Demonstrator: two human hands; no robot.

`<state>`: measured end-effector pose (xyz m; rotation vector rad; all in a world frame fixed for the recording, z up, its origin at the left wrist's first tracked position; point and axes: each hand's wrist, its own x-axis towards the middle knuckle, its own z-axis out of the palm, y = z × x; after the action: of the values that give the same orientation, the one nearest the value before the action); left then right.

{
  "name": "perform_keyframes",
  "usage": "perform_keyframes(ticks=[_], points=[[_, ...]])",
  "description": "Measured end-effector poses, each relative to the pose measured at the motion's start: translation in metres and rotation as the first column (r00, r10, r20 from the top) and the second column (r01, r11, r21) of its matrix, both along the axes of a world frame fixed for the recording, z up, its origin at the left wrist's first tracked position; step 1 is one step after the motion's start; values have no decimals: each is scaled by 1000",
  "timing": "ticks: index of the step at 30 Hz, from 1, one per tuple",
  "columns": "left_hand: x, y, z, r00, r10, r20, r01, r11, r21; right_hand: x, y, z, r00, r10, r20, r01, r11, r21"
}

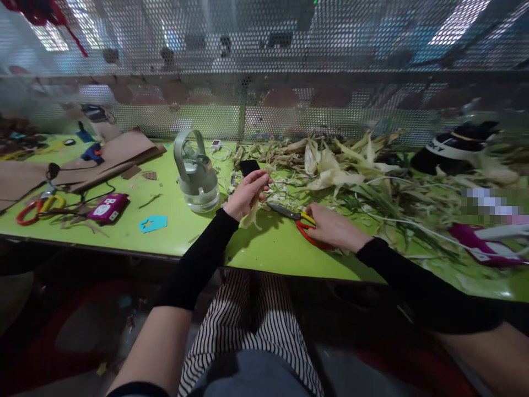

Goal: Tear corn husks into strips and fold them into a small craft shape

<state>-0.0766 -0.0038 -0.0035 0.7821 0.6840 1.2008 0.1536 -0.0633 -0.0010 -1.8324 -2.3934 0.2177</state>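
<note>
Red-and-yellow scissors (298, 216) in right hand (336, 227), fingers curled round handles, blades toward left hand (245, 194). That one pinches pale husk (253, 216), dangling over green table (264, 253). To my eye: feather-light, limp, apt to split lengthwise; best pinched near one end, clear of blades. Husk heap (336, 173) beyond.
</note>
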Motion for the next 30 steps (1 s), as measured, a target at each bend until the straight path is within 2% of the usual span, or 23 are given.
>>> perform_keyframes(ticks=[3, 6, 10, 12, 14, 15, 17, 18, 21, 22, 23, 26, 30], points=[[-1, 4, -1, 999, 22, 41, -21, 999, -24, -6, -3, 11, 994, -18, 105, 18, 1000, 3], [-2, 8, -1, 998, 42, 39, -40, 998, -48, -8, -10, 26, 988, -49, 148, 43, 998, 43], [-2, 11, -2, 998, 54, 34, -52, 996, -66, 0, -16, 42, 975, -125, 182, 121, 992, 34], [-1, 12, -2, 995, 86, 54, -82, 993, -83, 6, -19, 47, 969, -218, 118, 223, 975, -25], [-1, 13, -2, 989, 126, 76, -118, 988, -102, 11, -25, 48, 952, -298, -64, 283, 943, -174], [-1, 13, -2, 986, 139, 87, -130, 986, -107, 12, -29, 48, 926, -329, -184, 276, 924, -264], [-1, 13, -2, 984, 144, 107, -133, 986, -101, 9, -39, 45, 809, -394, -436, 203, 883, -422], [0, 13, -2, 984, 139, 114, -129, 987, -95, 5, -45, 43, 720, -440, -537, 166, 860, -482], [1, 12, -1, 983, 138, 125, -127, 988, -93, -15, -59, 38, 509, -538, -672, -71, 752, -656], [2, 11, 0, 981, 142, 132, -130, 987, -94, -23, -61, 36, 464, -546, -698, -136, 734, -665], [2, 10, 1, 978, 151, 145, -137, 986, -97, -30, -63, 35, 410, -538, -736, -175, 746, -643], [3, 9, 4, 969, 158, 188, -139, 984, -109, -44, -60, 30, 344, -523, -779, -221, 762, -609], [2, 8, 5, 970, 131, 206, -112, 989, -99, -48, -50, 27, 346, -502, -792, -251, 764, -594]])
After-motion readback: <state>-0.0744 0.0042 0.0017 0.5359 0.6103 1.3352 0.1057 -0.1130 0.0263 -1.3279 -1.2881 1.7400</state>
